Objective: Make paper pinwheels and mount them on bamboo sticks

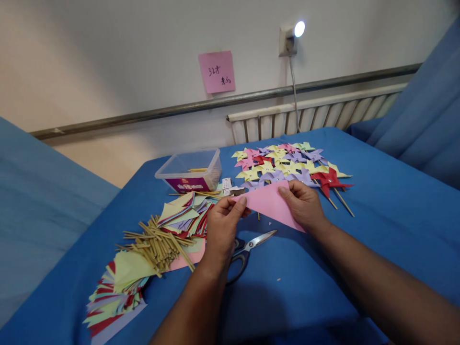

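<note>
Both of my hands hold a pink paper point(270, 203) folded into a triangle, just above the blue table point(377, 215). My left hand point(223, 225) pinches its left corner with thumb and fingers closed. My right hand point(304, 203) grips the upper right edge, fingers folded over the paper. Black-handled scissors point(247, 249) lie on the table directly below, partly hidden by my left wrist.
Finished paper pinwheels point(287, 165) on sticks lie in rows behind the hands. To the left are coloured paper sheets point(187, 213), a heap of wooden sticks point(158, 242), more folded papers point(115, 292) and a clear plastic box point(190, 170). A radiator point(316, 115) runs along the wall.
</note>
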